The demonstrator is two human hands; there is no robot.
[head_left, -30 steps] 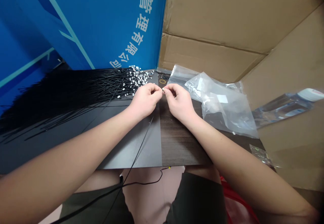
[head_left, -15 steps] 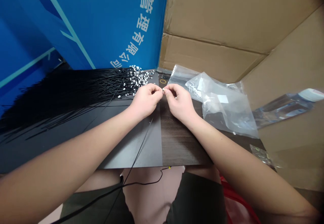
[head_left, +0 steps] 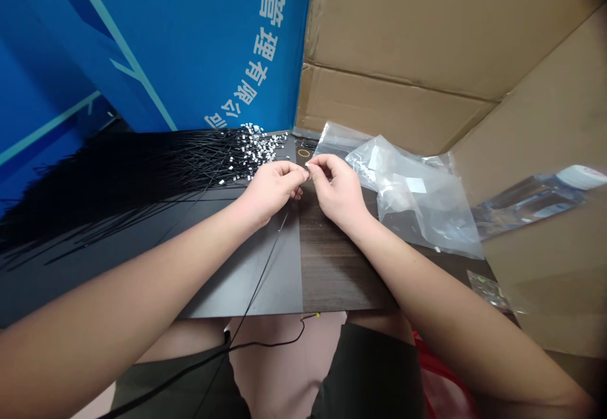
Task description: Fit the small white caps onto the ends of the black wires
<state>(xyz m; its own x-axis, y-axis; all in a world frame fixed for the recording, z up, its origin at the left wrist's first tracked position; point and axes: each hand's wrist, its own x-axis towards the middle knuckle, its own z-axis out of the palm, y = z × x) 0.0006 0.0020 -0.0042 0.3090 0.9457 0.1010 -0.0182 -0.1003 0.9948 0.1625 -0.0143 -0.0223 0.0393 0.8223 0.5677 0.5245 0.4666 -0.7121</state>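
Blue printed banner point(head_left: 190, 40) and brown cardboard carton point(head_left: 403, 46) rise behind the dark board point(head_left: 246, 280), whose right half shows a wood grain. Over the board's left side fans a mass of thin black strands point(head_left: 118, 179), with small white pieces point(head_left: 256, 147) at their far ends. Clear plastic bags point(head_left: 417, 198) lie on the board's right side, and a plastic bottle point(head_left: 535, 201) lies past that side. Near the board's far edge, the left hand point(head_left: 270, 191) and the right hand point(head_left: 339, 194) nearly meet, fingers curled narrowly, pinching a tiny pale piece point(head_left: 307, 168), too small to identify. One loose black strand point(head_left: 265, 261) crosses the board below the left hand.
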